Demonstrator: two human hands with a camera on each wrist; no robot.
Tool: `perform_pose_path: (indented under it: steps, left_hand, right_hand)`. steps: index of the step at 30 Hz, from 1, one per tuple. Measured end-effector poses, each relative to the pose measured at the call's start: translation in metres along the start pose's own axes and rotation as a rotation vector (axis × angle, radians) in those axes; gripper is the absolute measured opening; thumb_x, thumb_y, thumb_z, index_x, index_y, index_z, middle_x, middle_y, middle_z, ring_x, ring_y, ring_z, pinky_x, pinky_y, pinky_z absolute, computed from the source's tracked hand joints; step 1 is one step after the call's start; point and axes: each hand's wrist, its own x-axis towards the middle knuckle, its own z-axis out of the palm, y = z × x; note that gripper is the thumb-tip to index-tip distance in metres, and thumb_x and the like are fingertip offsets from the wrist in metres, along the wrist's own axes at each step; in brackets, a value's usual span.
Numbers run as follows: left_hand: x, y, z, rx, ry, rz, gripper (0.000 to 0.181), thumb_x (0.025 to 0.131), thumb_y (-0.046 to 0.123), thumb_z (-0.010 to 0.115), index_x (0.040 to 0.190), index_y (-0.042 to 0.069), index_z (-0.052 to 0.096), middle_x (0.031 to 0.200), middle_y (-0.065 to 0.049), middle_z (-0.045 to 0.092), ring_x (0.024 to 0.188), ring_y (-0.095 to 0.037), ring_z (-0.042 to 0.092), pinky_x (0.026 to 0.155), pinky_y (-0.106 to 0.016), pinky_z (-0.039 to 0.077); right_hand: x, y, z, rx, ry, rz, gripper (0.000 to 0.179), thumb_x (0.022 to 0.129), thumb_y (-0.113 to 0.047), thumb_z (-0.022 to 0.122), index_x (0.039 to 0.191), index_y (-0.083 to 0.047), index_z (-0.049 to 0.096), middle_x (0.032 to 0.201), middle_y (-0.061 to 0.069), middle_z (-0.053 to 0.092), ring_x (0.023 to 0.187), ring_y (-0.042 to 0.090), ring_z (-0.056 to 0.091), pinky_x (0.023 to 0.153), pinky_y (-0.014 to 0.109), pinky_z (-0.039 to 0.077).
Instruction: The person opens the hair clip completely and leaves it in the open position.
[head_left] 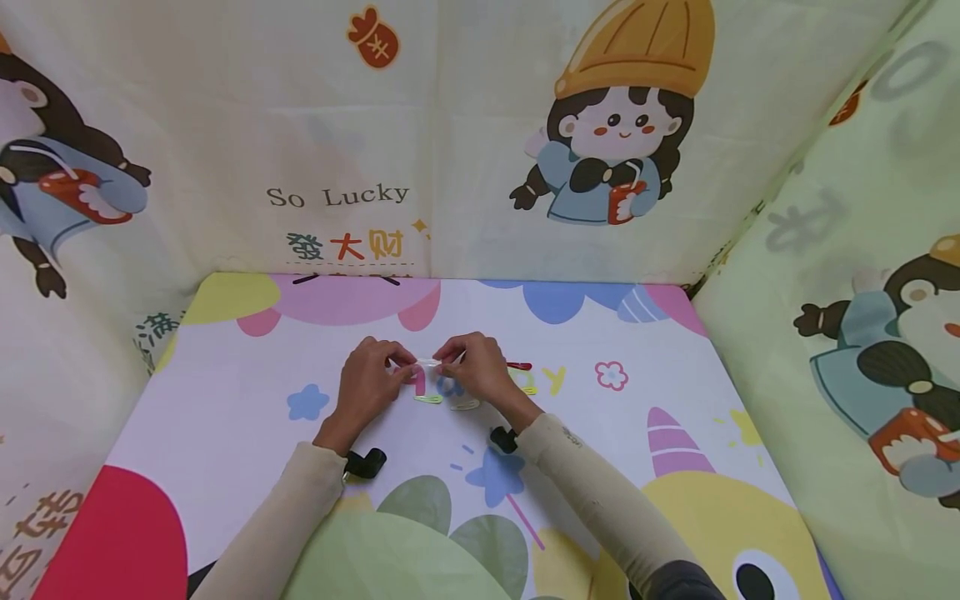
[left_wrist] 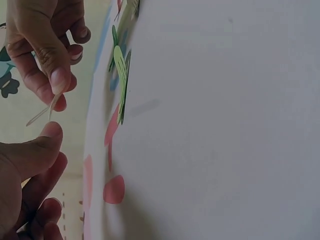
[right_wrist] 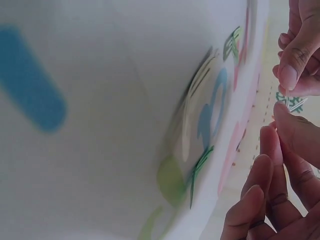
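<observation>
A thin pale snap hair clip (head_left: 428,362) is held between my two hands, just above the table. My left hand (head_left: 371,373) pinches one end with thumb and fingertips. At the other end, my right hand (head_left: 480,368) grips it the same way. Two slim strips of the clip (left_wrist: 37,116) spread apart in the left wrist view. Below the hands lies a light green hair clip (head_left: 428,399), with a whitish hair clip (head_left: 465,406) to its right. Beyond my right hand are a red hair clip (head_left: 519,366) and a yellow-green hair clip (head_left: 529,391).
The table (head_left: 247,417) wears a white cover printed with cartoon shapes and coloured letters. Hanging cloth with printed figures encloses it at the back (head_left: 480,167), left and right. Black wrist cameras (head_left: 365,463) sit on both wrists, near the sleeve cuffs.
</observation>
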Motion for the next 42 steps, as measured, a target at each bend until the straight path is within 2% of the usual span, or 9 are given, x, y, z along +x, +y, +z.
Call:
perform_pose_path:
  steps: [8,14,23,33,42]
  left_hand:
    - [0.003,-0.003,0.0,0.017,-0.061,-0.014,0.011,0.091,0.017,0.085,0.102,0.013,0.084,0.094,-0.004,0.076,0.092,-0.023,0.057,0.077,-0.035,0.046]
    - [0.006,-0.006,0.002,0.043,-0.095,-0.027,0.009,0.092,0.018,0.085,0.1,0.014,0.085,0.092,-0.003,0.074,0.09,-0.022,0.054,0.077,-0.034,0.043]
    - [0.007,-0.009,0.007,0.087,-0.118,-0.052,0.011,0.09,0.019,0.087,0.099,0.014,0.085,0.09,-0.004,0.071,0.09,-0.023,0.052,0.074,-0.034,0.042]
    - [0.007,-0.007,0.009,0.086,-0.12,-0.081,0.013,0.09,0.02,0.086,0.099,0.011,0.086,0.089,-0.005,0.071,0.09,-0.023,0.053,0.074,-0.034,0.041]
    - [0.005,-0.005,0.007,0.086,-0.126,-0.093,0.013,0.09,0.021,0.086,0.099,0.011,0.086,0.089,-0.006,0.073,0.09,-0.023,0.053,0.073,-0.034,0.041]
  right_hand:
    - [0.003,-0.002,0.003,-0.1,0.012,0.007,0.008,0.091,-0.019,0.086,0.099,-0.019,0.085,0.08,-0.006,0.074,0.078,0.013,0.064,0.073,0.031,0.049]
    - [0.007,-0.003,0.007,-0.152,0.001,0.029,0.009,0.089,-0.021,0.088,0.097,-0.019,0.085,0.081,-0.005,0.074,0.083,0.014,0.064,0.079,0.034,0.05]
    - [0.009,-0.004,0.013,-0.214,-0.008,0.053,0.009,0.089,-0.022,0.088,0.096,-0.019,0.084,0.085,-0.005,0.074,0.086,0.013,0.063,0.082,0.036,0.052]
    - [0.008,-0.004,0.015,-0.272,0.003,0.044,0.012,0.088,-0.023,0.089,0.098,-0.019,0.084,0.089,-0.004,0.075,0.086,0.014,0.064,0.081,0.034,0.055]
    - [0.009,-0.002,0.018,-0.259,-0.001,0.044,0.01,0.089,-0.022,0.088,0.098,-0.018,0.084,0.086,-0.005,0.075,0.082,0.013,0.063,0.08,0.032,0.054]
